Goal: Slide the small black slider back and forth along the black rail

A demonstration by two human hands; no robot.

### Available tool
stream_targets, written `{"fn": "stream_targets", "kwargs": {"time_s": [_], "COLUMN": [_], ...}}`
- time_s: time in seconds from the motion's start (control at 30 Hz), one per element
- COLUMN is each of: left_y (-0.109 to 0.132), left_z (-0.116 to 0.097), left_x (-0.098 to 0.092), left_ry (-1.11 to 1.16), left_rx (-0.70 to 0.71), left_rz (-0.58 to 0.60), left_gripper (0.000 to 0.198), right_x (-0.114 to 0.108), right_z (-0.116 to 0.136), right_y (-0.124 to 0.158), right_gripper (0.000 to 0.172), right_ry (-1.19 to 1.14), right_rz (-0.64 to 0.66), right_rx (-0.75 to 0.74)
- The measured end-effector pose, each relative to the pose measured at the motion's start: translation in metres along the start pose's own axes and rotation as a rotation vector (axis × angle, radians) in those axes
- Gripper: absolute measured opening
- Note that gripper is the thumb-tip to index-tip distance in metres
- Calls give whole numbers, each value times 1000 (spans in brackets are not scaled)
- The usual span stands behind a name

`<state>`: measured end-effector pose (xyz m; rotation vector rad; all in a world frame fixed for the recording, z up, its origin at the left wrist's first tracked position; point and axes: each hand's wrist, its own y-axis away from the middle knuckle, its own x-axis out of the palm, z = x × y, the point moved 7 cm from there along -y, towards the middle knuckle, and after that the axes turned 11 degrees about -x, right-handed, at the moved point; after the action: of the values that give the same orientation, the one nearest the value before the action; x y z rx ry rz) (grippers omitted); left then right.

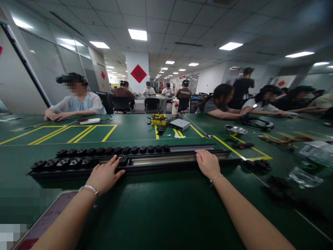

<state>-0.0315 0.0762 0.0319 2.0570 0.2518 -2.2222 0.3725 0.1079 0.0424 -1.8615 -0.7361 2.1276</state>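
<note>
Two long black rails (156, 168) lie side by side across the green table, filled on their left with rows of small black socket modules (87, 161). My left hand (105, 175) rests at the near rail with fingers spread. Its fingertips are beside a single black module (123, 160) in the channel, right of the group. Further right, my right hand (208, 164) lies over the near rail, fingers stretched forward onto it and the thumb hidden. Bare metal strip (161, 161) shows in the channel between my hands.
A phone (49, 217) lies at lower left, partly under my left forearm. Loose black parts (260, 166) and a clear plastic bottle (309, 165) are on the right. Beyond the rails stand a yellow box (158, 119) and a grey box (179, 124). Other people sit around the table.
</note>
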Motion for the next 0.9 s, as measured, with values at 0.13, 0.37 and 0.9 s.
{"fn": "stream_targets", "kwargs": {"time_s": [0.13,0.37,0.9], "left_y": [1,1,2], "left_z": [0,-1,-3], "left_x": [-2,-3,-3], "left_ry": [15,20,18], "left_rx": [-2,2,-2], "left_rz": [3,-31,-19], "left_gripper": [66,64,65], "right_x": [0,-1,0], "right_z": [0,0,0], "right_y": [0,0,0], "right_gripper": [38,38,37], "right_ry": [-9,-11,-6], "right_rz": [7,3,-6], "right_rx": [4,1,-8]}}
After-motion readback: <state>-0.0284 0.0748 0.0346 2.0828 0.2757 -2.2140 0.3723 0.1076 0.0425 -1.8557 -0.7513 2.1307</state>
